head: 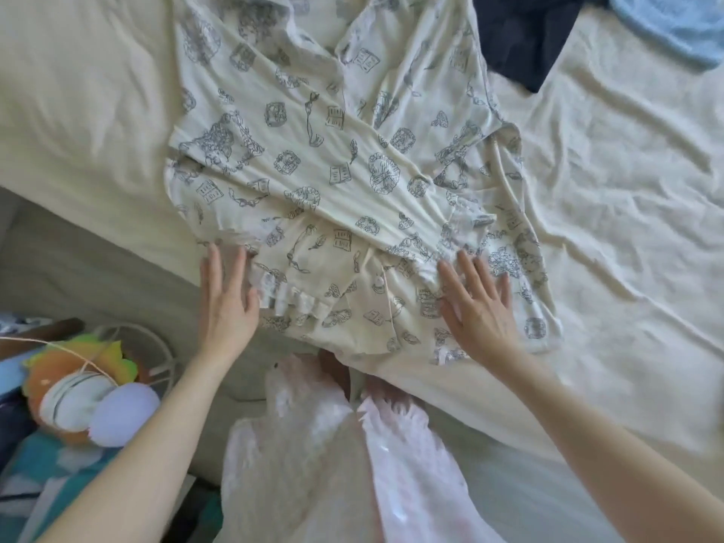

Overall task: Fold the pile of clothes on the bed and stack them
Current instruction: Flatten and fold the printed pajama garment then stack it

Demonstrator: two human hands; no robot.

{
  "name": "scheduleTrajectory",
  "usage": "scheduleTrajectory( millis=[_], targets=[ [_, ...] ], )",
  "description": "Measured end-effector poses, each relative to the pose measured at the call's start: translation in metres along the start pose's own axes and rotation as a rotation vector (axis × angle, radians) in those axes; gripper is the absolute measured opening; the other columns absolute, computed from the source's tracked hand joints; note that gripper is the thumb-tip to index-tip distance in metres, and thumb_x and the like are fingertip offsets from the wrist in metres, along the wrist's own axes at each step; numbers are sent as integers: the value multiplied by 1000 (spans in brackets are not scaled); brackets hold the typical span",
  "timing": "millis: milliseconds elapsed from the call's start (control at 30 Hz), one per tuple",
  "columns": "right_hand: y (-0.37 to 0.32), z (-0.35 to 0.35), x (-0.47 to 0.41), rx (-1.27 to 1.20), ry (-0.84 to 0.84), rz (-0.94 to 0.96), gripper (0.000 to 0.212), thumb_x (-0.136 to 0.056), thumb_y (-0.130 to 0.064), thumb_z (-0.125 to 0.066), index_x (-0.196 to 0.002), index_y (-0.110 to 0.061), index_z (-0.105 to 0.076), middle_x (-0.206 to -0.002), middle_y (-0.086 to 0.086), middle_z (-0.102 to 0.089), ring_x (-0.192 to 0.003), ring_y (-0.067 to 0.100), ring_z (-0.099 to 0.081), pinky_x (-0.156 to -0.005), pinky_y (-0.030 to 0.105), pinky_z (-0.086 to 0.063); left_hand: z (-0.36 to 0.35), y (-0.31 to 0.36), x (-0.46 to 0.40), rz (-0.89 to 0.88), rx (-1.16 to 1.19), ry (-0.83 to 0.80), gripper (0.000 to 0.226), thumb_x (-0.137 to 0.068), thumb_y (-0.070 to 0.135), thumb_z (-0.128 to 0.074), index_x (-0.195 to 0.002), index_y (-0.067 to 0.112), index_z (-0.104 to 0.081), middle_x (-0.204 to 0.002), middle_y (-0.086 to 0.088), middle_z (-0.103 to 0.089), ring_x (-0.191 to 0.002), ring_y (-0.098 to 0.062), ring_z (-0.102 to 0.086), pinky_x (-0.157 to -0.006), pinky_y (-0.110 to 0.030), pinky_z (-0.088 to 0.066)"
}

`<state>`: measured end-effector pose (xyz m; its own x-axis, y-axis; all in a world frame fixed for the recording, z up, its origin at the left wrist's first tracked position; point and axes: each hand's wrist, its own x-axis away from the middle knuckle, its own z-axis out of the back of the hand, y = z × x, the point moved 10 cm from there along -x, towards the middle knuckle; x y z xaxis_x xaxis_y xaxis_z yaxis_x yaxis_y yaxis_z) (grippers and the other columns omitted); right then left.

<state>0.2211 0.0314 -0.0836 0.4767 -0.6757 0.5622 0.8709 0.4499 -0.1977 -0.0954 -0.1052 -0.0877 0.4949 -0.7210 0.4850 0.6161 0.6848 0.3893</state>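
Lying lengthwise away from both flat hands, printed garment.

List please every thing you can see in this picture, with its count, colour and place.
printed garment: one, cream with grey drawings, spread on the bed
bed sheet: one, cream, under the garment
dark cloth: one, navy, top right
blue cloth: one, light blue, top right corner
toys: a few, orange, white, lilac, lower left beside the bed
left hand: flat, fingers straight, on the garment's near left edge
right hand: flat, pressing the garment's near right part
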Motion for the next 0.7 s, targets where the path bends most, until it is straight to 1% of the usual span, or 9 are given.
scheduleTrajectory(
  millis=[100,200,300,367,433,500,567,633,700],
  targets=[
    [15,2,15,-54,81,12,52,-99,-31,-44,-148,-23,-31,-157,7,-18,-146,27,-12,-116,56,-6,-9,-28,7,218,278,35,62,-100,16,-41,-151,14,-8,-159,-7,3,-146,-21,0,-118,-38,-10],
    [35,16,28,-102,260,-30,38,-95,-17,-53,-132,-11,-55,-146,12,-42,-140,31,-31,-114,55,-19,-7,-37,-5,250,354,109,62,-99,16,-42,-150,8,-8,-157,-11,-7,-145,-22,-10,-118,-35,-10],
    [66,25,31,-138,368,-178,39,-92,-15,-55,-130,-8,-53,-144,13,-43,-136,31,-35,-111,48,-24,-7,-53,-18,375,553,216,62,-98,24,-47,-149,12,-14,-143,-5,-25,-126,-11,-32,-110,-25,-24],
    [93,24,31,-206,376,-359,46,-92,-22,-54,-135,-10,-46,-146,11,-39,-136,29,-32,-110,44,-24,-16,-71,-19,483,693,239,49,-96,33,-49,-139,19,-31,-135,-1,-37,-120,-11,-39,-98,-24,-32],
    [118,22,33,-302,381,-539,49,-91,-29,-53,-136,-10,-44,-142,13,-42,-131,31,-36,-107,44,-29,-34,-88,-11,539,723,156,29,-93,30,-54,-118,18,-46,-118,1,-50,-112,-17,-48,-89,-25,-35],
    [136,14,36,-403,353,-667,53,-91,-37,-54,-135,-8,-43,-135,17,-47,-125,34,-43,-104,45,-34,-54,-101,5,561,723,38,27,-89,22,-59,-113,10,-55,-111,-2,-56,-106,-18,-51,-88,-27,-37],
    [146,5,41,-506,313,-734,54,-90,-44,-55,-129,-9,-47,-127,15,-54,-117,33,-51,-100,46,-39,-70,-110,30,598,715,-51,27,-85,26,-67,-105,9,-61,-109,-6,-60,-108,-20,-53,-91,-29,-37],
    [153,-2,46,-580,273,-770,49,-88,-47,-56,-119,-10,-55,-113,12,-62,-103,30,-58,-89,42,-46,-80,-114,55,633,737,-113,36,-83,30,-70,-108,6,-61,-112,-10,-62,-111,-22,-55,-97,-32,-37],
    [160,-8,51,-639,216,-791,47,-86,-48,-58,-107,-7,-61,-94,11,-64,-85,26,-57,-70,34,-43,-86,-114,75,639,781,-138,34,-82,30,-70,-107,8,-62,-114,-10,-64,-112,-23,-57,-106,-36,-35]
  ],
)
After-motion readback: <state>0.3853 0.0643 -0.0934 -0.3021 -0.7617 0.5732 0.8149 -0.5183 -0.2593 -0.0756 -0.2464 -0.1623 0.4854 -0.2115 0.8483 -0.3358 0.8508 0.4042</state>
